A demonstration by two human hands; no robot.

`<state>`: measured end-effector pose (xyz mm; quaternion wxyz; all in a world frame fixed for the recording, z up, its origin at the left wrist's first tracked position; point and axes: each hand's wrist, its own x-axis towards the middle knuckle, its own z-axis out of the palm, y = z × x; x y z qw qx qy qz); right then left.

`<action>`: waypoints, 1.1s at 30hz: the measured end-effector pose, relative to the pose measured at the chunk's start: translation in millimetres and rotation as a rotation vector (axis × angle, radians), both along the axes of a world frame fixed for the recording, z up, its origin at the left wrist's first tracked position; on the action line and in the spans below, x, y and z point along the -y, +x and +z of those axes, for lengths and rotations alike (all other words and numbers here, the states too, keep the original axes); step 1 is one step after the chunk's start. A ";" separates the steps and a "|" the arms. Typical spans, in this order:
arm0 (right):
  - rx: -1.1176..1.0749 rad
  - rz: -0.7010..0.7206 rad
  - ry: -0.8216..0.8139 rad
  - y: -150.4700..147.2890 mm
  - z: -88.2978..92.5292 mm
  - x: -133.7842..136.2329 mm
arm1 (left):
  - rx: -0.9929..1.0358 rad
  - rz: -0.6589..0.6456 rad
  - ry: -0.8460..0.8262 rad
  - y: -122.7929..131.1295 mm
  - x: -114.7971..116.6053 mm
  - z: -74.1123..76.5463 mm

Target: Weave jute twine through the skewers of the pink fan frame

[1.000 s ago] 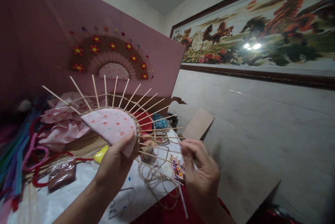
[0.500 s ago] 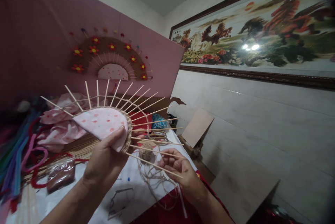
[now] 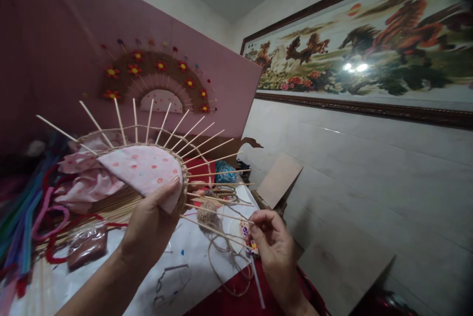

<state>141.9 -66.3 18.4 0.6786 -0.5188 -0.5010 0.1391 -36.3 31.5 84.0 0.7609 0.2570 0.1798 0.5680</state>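
Fan frame (image 3: 142, 171): half-disc covered in pink dotted cloth, rim wound with cord, skewers (image 3: 207, 151) radiating from 9 round to 4 o'clock. It is held up in the air at left-centre of the view, above the table (image 3: 92, 281).

Left hand (image 3: 148, 230) clamps the frame from 6 o'clock, thumb flat on the cloth face and fingers behind. Judged: this hold leaves every spoke clear and turns the lower-right spokes toward the other hand.

Right hand (image 3: 275, 247), at 4 o'clock from the disc, has thumb and forefinger pinched shut at the tip of the lowest skewer. It probably holds a strand of the twine (image 3: 221, 257), but the strand is too thin to confirm. The loose twine loops lie directly beneath, with slack.

Table: white covering. Pipe cleaners (image 3: 22, 217) and pink fabric (image 3: 83, 185) lie at 9 o'clock.

Room: a pink board (image 3: 55, 50) at 12 o'clock carries a finished fan (image 3: 155, 72). A framed horse painting (image 3: 362, 55) hangs at 2 o'clock on the pale wall.
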 end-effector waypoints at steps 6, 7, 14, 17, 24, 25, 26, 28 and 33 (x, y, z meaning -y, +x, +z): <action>0.065 -0.082 0.161 -7.0 1.3 3.3 | 0.000 -0.005 0.026 -0.3 1.0 0.4; 0.067 -0.079 0.198 -8.5 1.5 3.9 | 0.006 -0.006 0.022 -0.2 1.3 0.6; -0.034 -0.028 0.256 -17.4 -3.7 6.4 | 0.011 0.009 -0.013 -0.2 1.1 0.4; -0.252 0.087 0.152 -20.5 -7.8 5.0 | 0.023 0.006 -0.001 -0.7 -0.1 -1.3; -0.694 0.235 0.052 -32.8 -10.1 3.3 | 0.023 -0.003 -0.013 1.3 2.3 -1.0; -0.725 0.268 0.034 -35.5 -10.8 2.7 | 0.028 -0.004 -0.020 1.8 3.3 -0.4; -0.745 0.305 0.010 -38.4 -11.8 1.8 | 0.029 -0.009 -0.027 2.2 4.2 0.0; -0.744 0.379 -0.049 -44.3 -14.1 -0.3 | 0.012 -0.037 -0.038 2.8 5.7 0.4; -0.591 0.475 -0.182 -56.6 -19.4 -5.8 | 0.000 -0.080 -0.027 3.4 6.9 -2.0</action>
